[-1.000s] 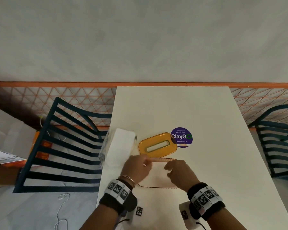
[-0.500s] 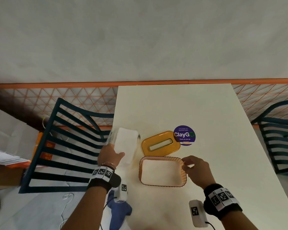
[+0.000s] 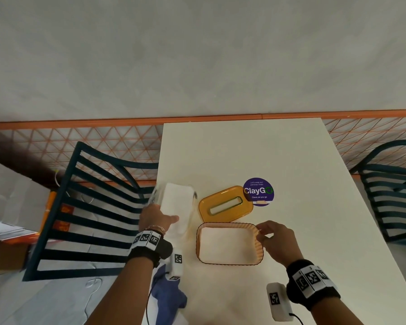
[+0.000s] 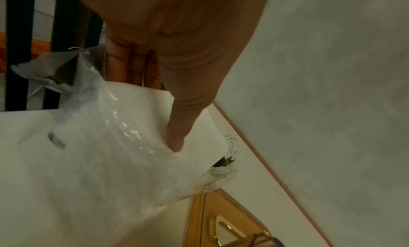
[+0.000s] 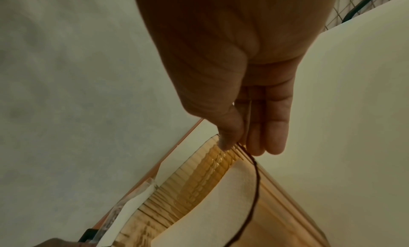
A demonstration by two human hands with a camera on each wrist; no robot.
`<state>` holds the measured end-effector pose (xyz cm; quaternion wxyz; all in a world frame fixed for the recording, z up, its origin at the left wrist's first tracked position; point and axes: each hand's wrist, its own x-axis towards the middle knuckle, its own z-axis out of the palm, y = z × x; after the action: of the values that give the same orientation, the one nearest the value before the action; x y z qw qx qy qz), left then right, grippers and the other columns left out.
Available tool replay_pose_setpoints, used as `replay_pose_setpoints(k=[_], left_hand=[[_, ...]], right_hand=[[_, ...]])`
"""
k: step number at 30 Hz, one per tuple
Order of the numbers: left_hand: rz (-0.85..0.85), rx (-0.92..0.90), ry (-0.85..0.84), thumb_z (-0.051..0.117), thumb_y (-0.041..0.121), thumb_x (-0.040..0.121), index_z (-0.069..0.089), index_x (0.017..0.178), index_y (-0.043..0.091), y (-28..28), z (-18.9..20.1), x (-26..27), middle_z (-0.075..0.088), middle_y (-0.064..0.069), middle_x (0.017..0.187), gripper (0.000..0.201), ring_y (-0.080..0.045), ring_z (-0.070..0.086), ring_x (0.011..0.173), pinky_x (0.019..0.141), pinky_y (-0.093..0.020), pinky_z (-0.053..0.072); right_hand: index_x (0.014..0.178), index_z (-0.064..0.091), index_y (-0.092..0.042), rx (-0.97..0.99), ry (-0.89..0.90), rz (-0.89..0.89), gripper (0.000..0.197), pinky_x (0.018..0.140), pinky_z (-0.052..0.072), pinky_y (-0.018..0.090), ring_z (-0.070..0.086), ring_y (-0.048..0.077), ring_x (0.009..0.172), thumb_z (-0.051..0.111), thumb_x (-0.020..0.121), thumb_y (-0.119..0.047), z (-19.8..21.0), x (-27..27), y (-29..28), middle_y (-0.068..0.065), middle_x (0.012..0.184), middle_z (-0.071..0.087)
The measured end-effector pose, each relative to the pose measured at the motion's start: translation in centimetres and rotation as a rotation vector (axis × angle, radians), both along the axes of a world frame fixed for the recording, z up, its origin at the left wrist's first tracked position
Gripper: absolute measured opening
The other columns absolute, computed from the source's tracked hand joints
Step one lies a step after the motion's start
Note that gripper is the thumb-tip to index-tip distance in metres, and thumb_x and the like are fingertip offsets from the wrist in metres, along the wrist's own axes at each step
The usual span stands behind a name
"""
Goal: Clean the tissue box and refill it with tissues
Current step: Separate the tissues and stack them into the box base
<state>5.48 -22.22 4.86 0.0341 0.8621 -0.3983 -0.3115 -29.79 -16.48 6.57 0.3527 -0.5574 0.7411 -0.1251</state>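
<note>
Beside ribbed amber box point(image 3: 230, 242), plastic-wrapped tissues point(image 3: 177, 202)

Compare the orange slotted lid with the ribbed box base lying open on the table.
The opaque orange plastic lid is untouched; the right hand pinches the far right rim of the translucent ribbed orange box base. The lid is smooth with a slot; the base is fluted, open-topped and empty. Both are rounded rectangles on the white table.

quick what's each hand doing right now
Left hand: grips the tissue pack.
Right hand: pinches the rim of the tissue box base.
</note>
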Motion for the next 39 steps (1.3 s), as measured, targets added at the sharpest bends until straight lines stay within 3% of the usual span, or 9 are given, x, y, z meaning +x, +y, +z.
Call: replay_pose_setpoints(k=[3, 8, 16, 20, 28, 31, 35, 37, 39], left_hand=[[0.025, -0.003, 0.06, 0.093, 0.047, 0.063, 0.07, 0.111, 0.008, -0.2, 0.6, -0.2, 0.073, -0.011, 0.107, 0.066, -0.032, 0.07, 0.096, 0.08, -0.041, 0.06], [0.095, -0.052, 0.159, 0.09, 0.049, 0.068, 0.061, 0.128, 0.01, -0.6, 0.5, -0.5, 0.068, -0.012, 0.123, 0.077, -0.035, 0.066, 0.113, 0.094, -0.048, 0.058], [0.072, -0.033, 0.306, 0.089, 0.048, 0.071, 0.068, 0.114, 0.012, -1.1, 0.0, 0.4, 0.073, -0.008, 0.111, 0.06, -0.029, 0.069, 0.102, 0.09, -0.043, 0.059], [0.169, -0.104, 0.519, 0.089, 0.032, 0.074, 0.074, 0.108, 0.015, -0.9, -0.3, 1.0, 0.077, -0.006, 0.107, 0.04, -0.027, 0.072, 0.099, 0.093, -0.047, 0.06], [0.247, -0.327, 0.882, 0.085, 0.015, 0.08, 0.07, 0.12, 0.025, 1.9, 3.0, 1.2, 0.079, -0.002, 0.111, 0.043, -0.027, 0.072, 0.108, 0.096, -0.056, 0.057], [0.147, -0.319, 0.892, 0.084, 0.013, 0.083, 0.071, 0.119, 0.024, 2.8, 5.3, 1.0, 0.079, -0.002, 0.112, 0.04, -0.026, 0.072, 0.109, 0.099, -0.056, 0.056], [-0.182, -0.134, 0.881, 0.087, 0.021, 0.078, 0.073, 0.116, 0.027, 3.4, 8.6, -0.1, 0.08, 0.003, 0.109, 0.04, -0.02, 0.075, 0.104, 0.094, -0.047, 0.06], [-0.336, -0.014, 0.872, 0.09, 0.024, 0.073, 0.073, 0.115, 0.026, 3.5, 9.6, -1.1, 0.08, 0.004, 0.109, 0.045, -0.018, 0.075, 0.103, 0.092, -0.043, 0.061], [-0.475, 0.058, 0.824, 0.091, 0.031, 0.067, 0.073, 0.115, 0.024, 3.6, 10.2, -2.5, 0.079, 0.002, 0.108, 0.052, -0.018, 0.075, 0.102, 0.092, -0.043, 0.061]], right_hand=[[0.103, 0.075, -0.022, 0.0, 0.021, 0.008, 0.019, 0.078, 0.048, 0.021, 0.065, 0.01, 0.084, 0.075, 0.085, -0.015, -0.1, 0.1, 0.0, -0.007, 0.093, 0.074], [0.105, 0.074, -0.022, 0.037, 0.055, 0.028, 0.02, 0.078, 0.046, 0.021, 0.065, 0.009, 0.086, 0.075, 0.086, -0.016, 0.1, 0.4, -0.4, -0.006, 0.098, 0.075], [0.104, 0.075, -0.022, 0.05, 0.074, 0.037, 0.019, 0.076, 0.045, 0.019, 0.068, 0.012, 0.09, 0.074, 0.086, -0.015, 0.6, 0.4, -0.6, -0.006, 0.097, 0.074], [0.109, 0.073, -0.021, 0.077, 0.111, 0.052, 0.024, 0.08, 0.048, 0.021, 0.066, 0.011, 0.09, 0.076, 0.085, -0.019, 1.3, 0.6, -0.7, -0.006, 0.102, 0.074], [0.122, 0.064, -0.026, -0.091, 0.07, 0.116, 0.05, 0.085, 0.047, 0.022, 0.062, 0.01, 0.101, 0.082, 0.079, -0.043, 5.5, 4.5, -3.3, -0.009, 0.116, 0.069], [0.129, 0.058, -0.029, -0.04, -0.172, 0.204, 0.066, 0.084, 0.049, 0.02, 0.061, 0.003, 0.105, 0.085, 0.072, -0.05, 7.7, 7.0, -4.3, -0.017, 0.119, 0.064], [0.146, 0.039, -0.034, 0.112, -0.551, 0.269, 0.107, 0.095, 0.053, 0.025, 0.06, 0.005, 0.118, 0.096, 0.056, -0.048, 9.6, 9.3, -4.9, -0.015, 0.131, 0.059], [0.14, 0.041, -0.038, 0.174, -0.591, 0.272, 0.102, 0.091, 0.058, 0.029, 0.064, 0.007, 0.115, 0.097, 0.056, -0.047, 10.6, 9.5, -5.2, -0.013, 0.127, 0.064], [0.127, 0.058, -0.032, 0.249, -0.542, 0.362, 0.076, 0.089, 0.061, 0.037, 0.071, 0.012, 0.104, 0.093, 0.062, -0.049, 10.9, 8.8, -5.3, -0.008, 0.116, 0.073]])
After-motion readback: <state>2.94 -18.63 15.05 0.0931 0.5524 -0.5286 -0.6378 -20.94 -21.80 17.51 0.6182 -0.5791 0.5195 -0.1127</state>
